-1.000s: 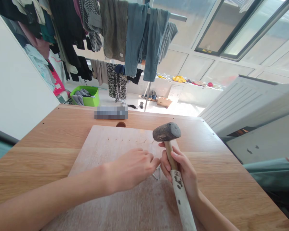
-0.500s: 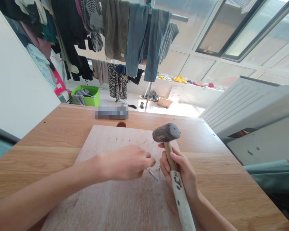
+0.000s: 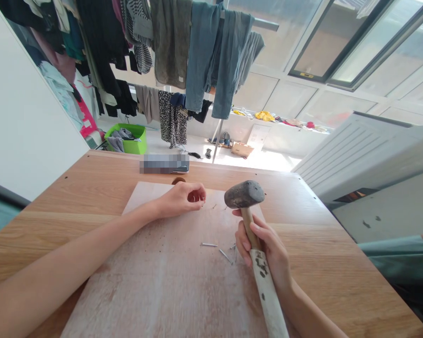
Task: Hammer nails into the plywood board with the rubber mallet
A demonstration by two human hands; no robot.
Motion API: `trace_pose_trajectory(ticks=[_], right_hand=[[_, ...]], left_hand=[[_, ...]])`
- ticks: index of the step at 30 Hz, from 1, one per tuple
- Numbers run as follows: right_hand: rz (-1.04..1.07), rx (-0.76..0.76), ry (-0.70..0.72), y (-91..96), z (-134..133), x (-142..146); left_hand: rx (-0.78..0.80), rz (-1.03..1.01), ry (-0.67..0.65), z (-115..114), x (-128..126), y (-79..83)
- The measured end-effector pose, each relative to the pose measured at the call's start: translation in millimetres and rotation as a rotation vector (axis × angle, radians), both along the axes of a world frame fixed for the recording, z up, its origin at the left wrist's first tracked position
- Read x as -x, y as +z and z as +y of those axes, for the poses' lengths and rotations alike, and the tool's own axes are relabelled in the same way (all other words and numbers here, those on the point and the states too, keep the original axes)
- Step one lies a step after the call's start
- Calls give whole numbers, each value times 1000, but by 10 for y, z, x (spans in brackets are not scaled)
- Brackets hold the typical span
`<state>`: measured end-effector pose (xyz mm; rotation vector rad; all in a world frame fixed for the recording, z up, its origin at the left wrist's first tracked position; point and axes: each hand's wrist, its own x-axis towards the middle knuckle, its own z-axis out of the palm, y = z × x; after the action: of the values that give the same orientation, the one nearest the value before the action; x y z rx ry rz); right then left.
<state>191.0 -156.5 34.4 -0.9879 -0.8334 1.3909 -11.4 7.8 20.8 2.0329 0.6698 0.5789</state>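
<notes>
A pale plywood board (image 3: 169, 281) lies on the wooden table (image 3: 74, 197). My right hand (image 3: 266, 249) is wrapped round the wooden handle of a hammer (image 3: 245, 195), whose dark head is held upright above the board's right side. My left hand (image 3: 181, 198) is at the board's far edge, fingers pinched on a small nail that stands on the board. A few loose nails (image 3: 220, 249) lie on the board between my hands.
A blurred dark object (image 3: 165, 164) sits at the table's far edge beside a round hole (image 3: 178, 180). Beyond the table, clothes hang on a rack (image 3: 197, 51), a green basket (image 3: 127, 139) stands on the floor, and a white cabinet (image 3: 366, 155) is at the right.
My left hand has moved from the loose nails near the hammer hand to the board's far edge, pinching a nail. The hammer has stayed still.
</notes>
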Motion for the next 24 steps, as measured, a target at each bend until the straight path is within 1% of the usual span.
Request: trace_pose_trajectory(ticks=[2,5,9,11,15,17,19,21,24], right_hand=[[1,-3,1,-4,-1,-2],[1,-5,0,-16,-9,-1],[-17,-12,-1,-31,-17,-3],[-45,-12,-3,-7,-4,-4],[-89,11,9,164,73,16],[-70,11,25,267,127,50],[-43,0,34,325,178,103],[-50,-11,43,314,212,167],[-113,1,37,199,221,243]], left_hand=[[-48,9,3,-30,-5,12],[-73,10,5,-42,-5,25],[-99,18,-7,-34,-2,7],[-118,22,-15,-33,-3,-12],[-117,15,-15,-35,-8,-58],[-126,3,-10,-35,-12,-72],[-147,-13,-5,-37,-15,-75],[-165,-24,-2,-42,-17,-70],[-169,-27,-8,-43,-17,-66]])
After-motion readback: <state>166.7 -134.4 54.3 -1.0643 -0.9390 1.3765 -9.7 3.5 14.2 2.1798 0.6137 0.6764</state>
